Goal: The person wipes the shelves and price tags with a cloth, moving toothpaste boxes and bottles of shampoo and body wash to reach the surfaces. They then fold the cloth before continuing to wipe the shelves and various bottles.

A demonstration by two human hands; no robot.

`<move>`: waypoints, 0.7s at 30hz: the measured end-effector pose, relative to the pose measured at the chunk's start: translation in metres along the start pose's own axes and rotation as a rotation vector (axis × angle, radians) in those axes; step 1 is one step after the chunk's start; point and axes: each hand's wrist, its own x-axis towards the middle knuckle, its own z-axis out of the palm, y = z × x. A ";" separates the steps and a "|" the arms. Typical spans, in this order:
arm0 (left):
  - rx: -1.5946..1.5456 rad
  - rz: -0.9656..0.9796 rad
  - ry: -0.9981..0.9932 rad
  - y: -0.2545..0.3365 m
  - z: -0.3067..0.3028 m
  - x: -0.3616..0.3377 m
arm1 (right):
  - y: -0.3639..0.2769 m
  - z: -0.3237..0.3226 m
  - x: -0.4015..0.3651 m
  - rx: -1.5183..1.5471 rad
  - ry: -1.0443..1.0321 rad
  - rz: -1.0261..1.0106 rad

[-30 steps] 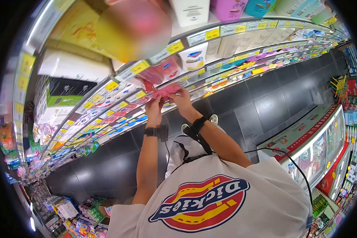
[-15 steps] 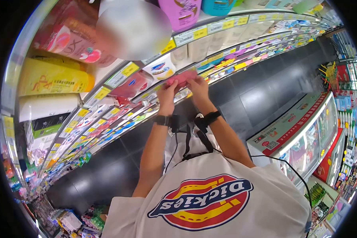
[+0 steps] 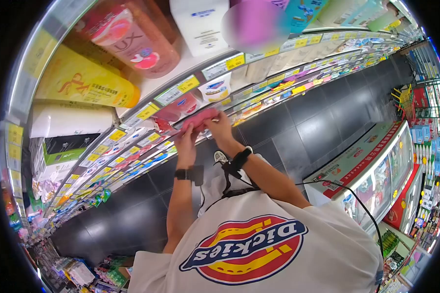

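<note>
A soft-looking pink item [image 3: 202, 117] stretches between my two hands in front of the shelf edge; I cannot make out whether it is a cloth or a packet. My left hand [image 3: 185, 141] pinches its lower left end with the fingertips. On its right part, the fingers of my right hand [image 3: 221, 129] are closed. Just behind it on a shelf lie a red pack [image 3: 181, 106] and a white pack [image 3: 216, 89]. Each wrist wears a black strap.
Upper shelf holds a pink LUX bottle [image 3: 132, 41], a yellow bottle [image 3: 85, 80] and a white bottle [image 3: 200, 24]. Price tags line the shelf edges. A chest freezer [image 3: 362, 161] stands right, over dark floor tiles [image 3: 322, 132]. A black cable runs beside my right arm.
Both hands and the pink item have shifted left and lower in the view. The pink item looks longer now. The view has also shifted, showing more of the upper shelf's bottles.
</note>
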 end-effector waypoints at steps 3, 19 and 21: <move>-0.017 0.027 0.114 0.019 -0.041 -0.010 | -0.002 0.036 -0.022 0.167 -0.152 0.101; 0.056 0.015 0.116 0.019 -0.027 -0.008 | -0.018 0.030 -0.014 0.275 -0.132 0.248; 0.056 0.020 0.132 -0.002 0.006 -0.002 | -0.019 0.002 0.006 0.255 -0.111 0.184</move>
